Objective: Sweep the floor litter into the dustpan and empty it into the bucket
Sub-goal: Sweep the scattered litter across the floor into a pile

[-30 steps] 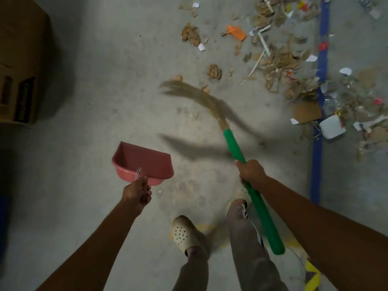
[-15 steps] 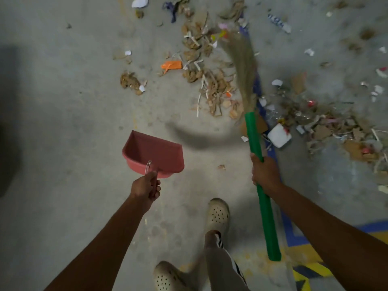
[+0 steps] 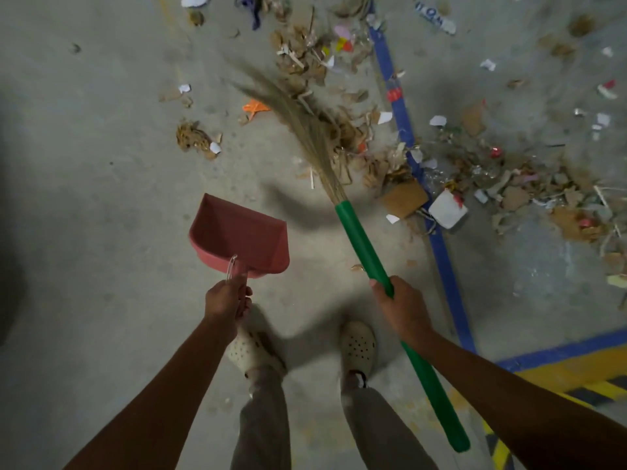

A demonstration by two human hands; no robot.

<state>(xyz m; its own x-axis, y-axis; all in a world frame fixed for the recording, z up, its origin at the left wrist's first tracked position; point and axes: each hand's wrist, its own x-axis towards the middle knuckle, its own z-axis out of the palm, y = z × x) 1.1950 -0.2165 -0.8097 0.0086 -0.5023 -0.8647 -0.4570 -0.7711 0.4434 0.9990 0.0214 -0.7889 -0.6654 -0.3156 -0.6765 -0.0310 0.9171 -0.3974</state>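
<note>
the left hand (image 3: 228,297) grips the pink dustpan (image 3: 241,236) by its handle. the right hand (image 3: 402,308) is wrapped round the broom (image 3: 364,247), its bristles in the litter (image 3: 342,137).

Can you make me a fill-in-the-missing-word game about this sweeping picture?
1. The left hand holds the ____.
2. The right hand grips a broom whose handle is ____.
3. The long floor stripe running through the litter is ____.
Missing words: dustpan; green; blue.

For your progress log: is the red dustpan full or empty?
Empty. The dustpan shows bare red plastic inside; the litter lies on the floor.
</note>
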